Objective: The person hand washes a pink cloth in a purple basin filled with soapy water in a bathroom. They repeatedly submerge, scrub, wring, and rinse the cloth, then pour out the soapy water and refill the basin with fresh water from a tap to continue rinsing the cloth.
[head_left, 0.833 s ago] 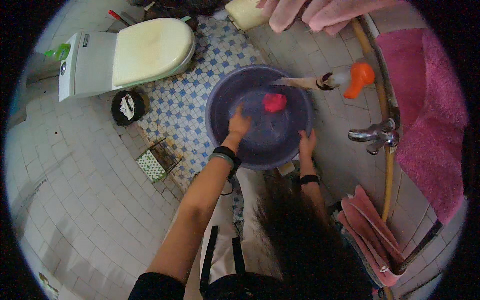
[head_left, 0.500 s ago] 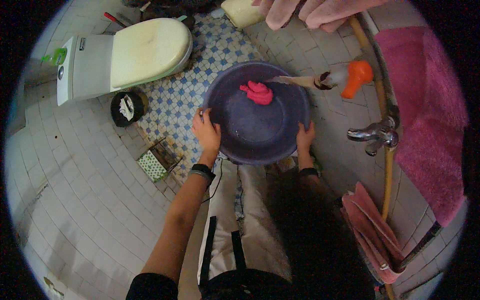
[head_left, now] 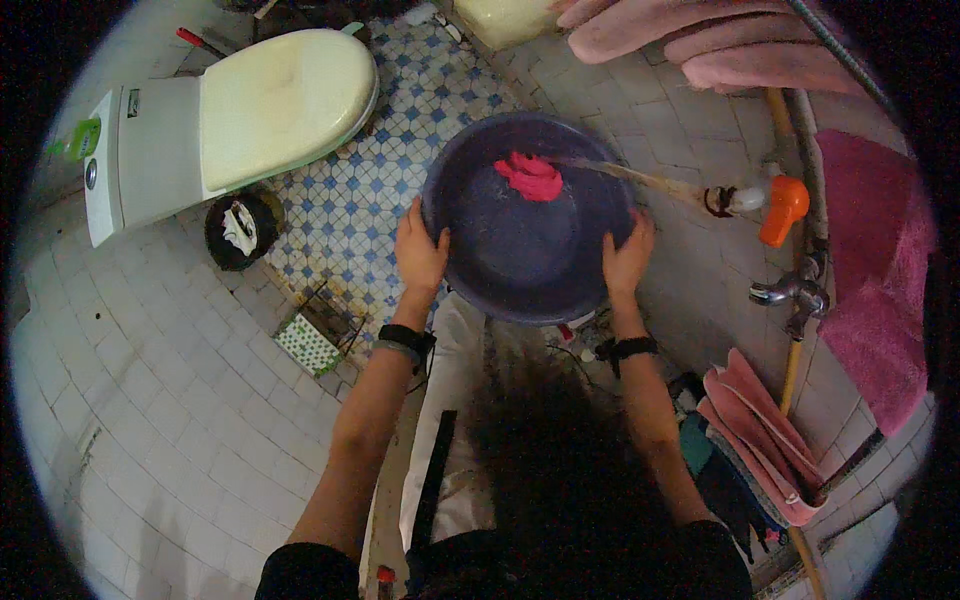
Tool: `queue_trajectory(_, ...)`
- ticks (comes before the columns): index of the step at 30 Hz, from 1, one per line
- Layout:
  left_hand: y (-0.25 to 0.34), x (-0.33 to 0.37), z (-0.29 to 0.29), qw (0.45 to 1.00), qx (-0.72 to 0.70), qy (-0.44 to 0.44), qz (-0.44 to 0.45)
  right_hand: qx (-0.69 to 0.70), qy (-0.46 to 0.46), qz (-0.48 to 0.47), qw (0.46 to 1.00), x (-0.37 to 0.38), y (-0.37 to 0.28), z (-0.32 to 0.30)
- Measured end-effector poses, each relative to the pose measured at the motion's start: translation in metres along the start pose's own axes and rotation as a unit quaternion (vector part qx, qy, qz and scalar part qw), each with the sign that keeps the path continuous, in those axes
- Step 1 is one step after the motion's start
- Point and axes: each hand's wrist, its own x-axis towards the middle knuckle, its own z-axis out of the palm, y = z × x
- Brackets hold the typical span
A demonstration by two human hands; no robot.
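Cloth [head_left: 532, 178] shifted, tube [head_left: 655, 182] over basin [head_left: 522, 242], toilet [head_left: 285, 105] nearby

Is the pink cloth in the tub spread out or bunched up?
Bunched up: the cloth sits as a crumpled lump inside the tub.

The floor [head_left: 405, 125] is laid with small white and blue tiles, stained brownish near a low stool [head_left: 308, 343] with a green-and-white checked top. A white toilet [head_left: 285, 110] stands on it, a black bin [head_left: 219, 252] just beside. Whether the purple basin [head_left: 520, 265] touches the floor cannot be told.
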Motion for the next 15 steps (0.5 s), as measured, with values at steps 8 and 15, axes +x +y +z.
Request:
queue_trajectory(8, 0.055, 0.033, 0.021, 0.992, -0.070, -0.073, 0.071, 0.742, -0.264, 0.421, 0.451, 0.090, -0.049, 0.095)
queue_trajectory(15, 0.145, 0.077, 0.114, 0.794, -0.546, -0.192, -0.187, 0.841, -0.339, 0.301, 0.294, 0.119, -0.067, 0.106)
